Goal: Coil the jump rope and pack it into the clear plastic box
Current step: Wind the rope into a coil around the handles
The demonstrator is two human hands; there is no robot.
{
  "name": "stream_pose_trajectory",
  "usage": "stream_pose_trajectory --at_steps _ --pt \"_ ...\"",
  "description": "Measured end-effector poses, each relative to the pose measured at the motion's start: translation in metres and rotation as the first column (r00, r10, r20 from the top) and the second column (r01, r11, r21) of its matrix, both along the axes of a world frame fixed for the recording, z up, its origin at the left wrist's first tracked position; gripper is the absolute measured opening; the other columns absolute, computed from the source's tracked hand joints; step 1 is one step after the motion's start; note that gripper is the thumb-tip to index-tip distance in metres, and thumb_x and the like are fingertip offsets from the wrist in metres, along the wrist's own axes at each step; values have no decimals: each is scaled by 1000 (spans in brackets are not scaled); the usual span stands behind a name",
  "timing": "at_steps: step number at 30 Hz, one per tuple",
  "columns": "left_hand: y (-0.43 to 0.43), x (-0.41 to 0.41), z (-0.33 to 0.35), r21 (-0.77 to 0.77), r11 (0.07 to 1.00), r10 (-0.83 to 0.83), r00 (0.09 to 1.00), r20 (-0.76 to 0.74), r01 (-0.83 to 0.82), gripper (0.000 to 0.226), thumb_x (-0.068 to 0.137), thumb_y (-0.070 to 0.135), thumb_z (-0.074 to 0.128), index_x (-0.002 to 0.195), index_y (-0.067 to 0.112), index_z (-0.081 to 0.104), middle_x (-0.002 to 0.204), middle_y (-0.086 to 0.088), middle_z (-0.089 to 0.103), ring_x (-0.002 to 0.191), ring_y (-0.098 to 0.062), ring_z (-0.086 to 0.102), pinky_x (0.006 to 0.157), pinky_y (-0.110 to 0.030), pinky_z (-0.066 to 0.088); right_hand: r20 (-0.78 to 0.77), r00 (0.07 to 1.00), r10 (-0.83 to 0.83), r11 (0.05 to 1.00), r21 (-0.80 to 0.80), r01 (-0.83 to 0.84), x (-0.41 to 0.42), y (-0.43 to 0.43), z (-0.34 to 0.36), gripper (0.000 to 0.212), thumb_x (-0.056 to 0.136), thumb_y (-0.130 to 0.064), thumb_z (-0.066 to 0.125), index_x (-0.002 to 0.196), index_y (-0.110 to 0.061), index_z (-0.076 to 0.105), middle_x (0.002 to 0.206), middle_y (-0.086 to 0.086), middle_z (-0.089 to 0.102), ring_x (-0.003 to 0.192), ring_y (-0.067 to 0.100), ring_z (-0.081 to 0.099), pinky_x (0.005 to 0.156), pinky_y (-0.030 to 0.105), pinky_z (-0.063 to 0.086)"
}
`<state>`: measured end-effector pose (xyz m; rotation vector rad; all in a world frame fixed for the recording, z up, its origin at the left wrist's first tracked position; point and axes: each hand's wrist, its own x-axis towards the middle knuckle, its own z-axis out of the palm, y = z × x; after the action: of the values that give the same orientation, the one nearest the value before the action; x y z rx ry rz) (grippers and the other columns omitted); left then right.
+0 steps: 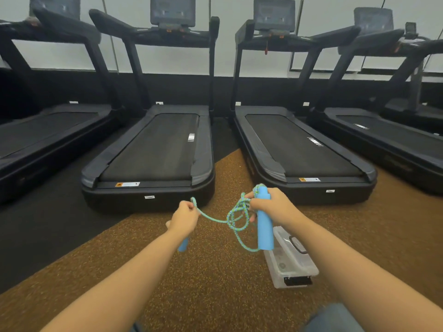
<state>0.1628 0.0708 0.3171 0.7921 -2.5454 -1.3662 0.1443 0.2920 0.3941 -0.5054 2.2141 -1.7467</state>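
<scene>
The jump rope (236, 221) has a thin braided cord, woven in blue and green, and two thick round handles of smooth light-blue foam. The person holds it in the air in front of the body, with both bare forearms stretched forward and the hands at almost the same height.

The right hand (271, 207) is closed around the upper part of the right handle (265, 233), which stands nearly upright with its long lower end hanging free below the fist. Several loose loops of the cord are gathered at this hand and hang beside the handle. From these loops one slack strand goes across to the left hand (183, 219). This hand is turned with its back to the viewer; its fingertips pinch the cord at the top, and the left handle (183, 245) is held in the same fist, so only its lower end shows under the wrist.

The clear plastic box (291, 264) lies on the floor just below the right hand. It is long and rectangular, with cloudy transparent walls and a black clip (298, 281) at its near end. The rope is not in it.

The floor (211, 279) here is a brown speckled rubber mat, grainy in look. Two black treadmills (153, 149) (302, 149) with dark matte belts stand directly ahead.
</scene>
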Motion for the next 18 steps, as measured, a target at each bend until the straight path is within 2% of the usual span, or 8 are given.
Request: stream_pose_trajectory --at_steps 1,3,5,9,11,13,15,18 --pt "6 3 0 12 1000 -23 999 23 22 11 90 22 51 100 23 47 101 -4 62 106 -28 58 99 -40 42 -7 1000 25 999 25 -24 -2 0 3 22 63 -9 62 85 -4 62 49 -8 64 42 15 62 46 23 50" --pt "16 4 1 149 987 -71 997 27 66 29 89 16 57 114 14 45 106 -8 57 100 -25 54 89 -33 42 -24 996 81 994 70 -79 -5 -1 7 10 74 -1 63 83 -5 61 49 -7 64 45 15 63 50 25 52" --pt "25 4 6 299 947 -116 993 -13 115 50 87 12 63 130 6 37 115 -10 53 98 -20 49 83 -28 36 -29 993 116 988 109 -112 -7 -4 8 12 80 5 58 81 -7 60 49 -6 64 47 15 63 53 26 53" --pt "35 -1 13 317 906 -239 958 -161 280 69 81 6 68 140 12 33 133 -9 47 118 -18 46 90 -28 36 -54 988 147 975 174 -136 -11 -10 8 14 79 3 58 87 -2 67 57 -2 68 51 15 64 54 25 52" --pt "37 -2 19 287 873 -325 909 -259 394 69 79 4 70 138 21 37 130 -5 48 126 -18 44 94 -27 36 -51 986 158 970 198 -145 -12 -13 9 17 79 1 59 92 0 70 64 0 70 53 17 65 57 28 54" --pt "39 -1 27 211 824 -436 827 -354 525 64 81 5 69 134 28 42 127 -2 53 123 -13 48 92 -21 41 -51 986 160 968 203 -147 -14 -16 11 19 78 -1 60 93 -1 71 72 6 72 55 17 66 60 29 55" --pt "42 -1 33 231 770 -476 776 -414 595 43 87 8 63 123 29 52 119 0 63 110 -10 59 85 -18 48 -55 986 160 970 195 -146 -15 -19 12 21 74 -6 62 92 -3 72 82 13 73 56 17 67 61 29 55" --pt "47 1 41 371 739 -428 818 -385 562 18 96 19 47 104 27 62 95 1 68 81 -10 66 74 -25 50 -80 987 139 971 205 -120 -17 -19 13 11 78 -4 61 83 -8 70 76 7 69 59 16 65 59 26 54"
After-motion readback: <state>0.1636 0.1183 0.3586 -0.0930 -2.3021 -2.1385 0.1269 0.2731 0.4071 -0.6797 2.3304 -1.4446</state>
